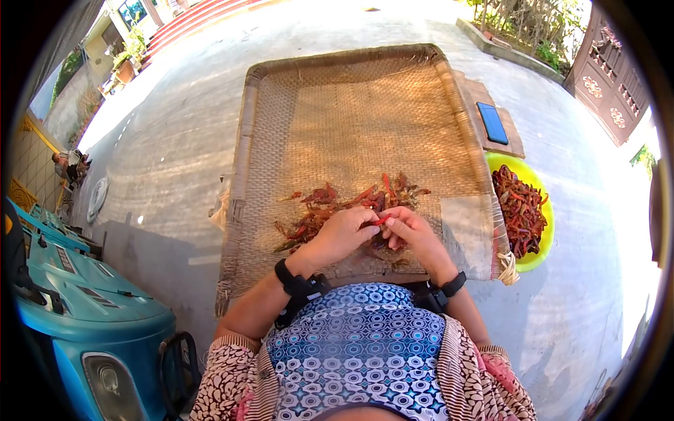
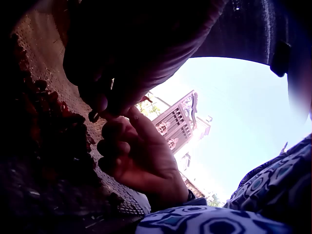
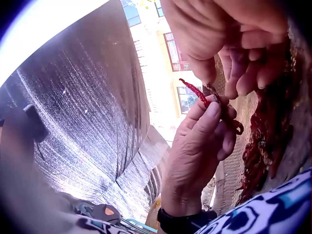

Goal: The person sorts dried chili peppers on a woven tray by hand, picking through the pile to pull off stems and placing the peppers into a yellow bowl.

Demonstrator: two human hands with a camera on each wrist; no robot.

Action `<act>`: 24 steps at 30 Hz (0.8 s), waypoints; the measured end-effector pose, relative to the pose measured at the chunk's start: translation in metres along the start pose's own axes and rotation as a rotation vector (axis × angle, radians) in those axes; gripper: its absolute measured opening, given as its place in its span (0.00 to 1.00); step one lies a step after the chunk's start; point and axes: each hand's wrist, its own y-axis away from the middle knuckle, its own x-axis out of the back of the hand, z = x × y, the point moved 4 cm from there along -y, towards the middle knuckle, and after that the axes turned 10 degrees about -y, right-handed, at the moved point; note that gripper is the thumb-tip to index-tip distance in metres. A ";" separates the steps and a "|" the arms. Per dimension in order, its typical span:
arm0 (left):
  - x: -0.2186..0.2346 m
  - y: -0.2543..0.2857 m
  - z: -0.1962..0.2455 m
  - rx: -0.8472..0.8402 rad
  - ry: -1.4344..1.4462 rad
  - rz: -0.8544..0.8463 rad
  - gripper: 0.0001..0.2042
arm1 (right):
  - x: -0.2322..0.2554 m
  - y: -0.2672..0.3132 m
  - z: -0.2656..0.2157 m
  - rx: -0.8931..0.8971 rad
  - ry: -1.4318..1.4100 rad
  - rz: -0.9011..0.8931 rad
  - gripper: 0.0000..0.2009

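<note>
Over the front part of a woven tray [image 1: 351, 105], both hands meet at dried red chili peppers. My left hand [image 1: 340, 235] pinches a bright red chili [image 3: 194, 90] and a darker one between thumb and fingers, as the right wrist view shows. From the other side, the thumb and a finger of my right hand [image 1: 420, 238] close on the darker chili's end; its other fingers are curled. In the left wrist view my right hand [image 2: 141, 158] is below my shadowed left hand [image 2: 141, 48]. Loose chilies [image 1: 319, 205] lie on the tray under and around both hands.
A yellow-green basin [image 1: 546, 245] full of chilies stands right of the tray. Behind it, a blue phone [image 1: 492, 123] lies on cardboard [image 1: 516, 140]. A teal vehicle [image 1: 105, 295] is at the left. A person [image 1: 69, 165] sits farther back on the left.
</note>
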 end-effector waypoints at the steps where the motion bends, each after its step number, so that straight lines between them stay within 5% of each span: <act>1: -0.001 0.001 -0.001 0.010 0.001 0.000 0.08 | 0.001 -0.001 0.003 -0.006 0.003 -0.021 0.11; 5: -0.006 0.003 -0.004 0.071 -0.001 -0.012 0.08 | 0.001 -0.001 0.010 0.000 0.024 -0.056 0.10; 11: -0.008 0.005 -0.007 0.197 0.140 -0.060 0.10 | 0.024 0.003 -0.002 0.074 0.040 0.167 0.08; 15: -0.015 0.009 -0.023 0.169 0.301 -0.036 0.12 | 0.074 0.015 -0.026 0.289 -0.151 0.353 0.10; 18: -0.015 0.011 -0.021 0.211 0.355 -0.057 0.13 | 0.103 0.031 -0.047 0.606 -0.677 0.555 0.11; 21: -0.014 0.011 -0.012 0.260 0.318 -0.121 0.12 | 0.110 0.034 -0.048 0.510 -0.721 0.521 0.13; 24: -0.012 0.010 0.001 0.240 0.329 -0.172 0.11 | 0.076 0.031 -0.032 0.370 -0.350 0.303 0.13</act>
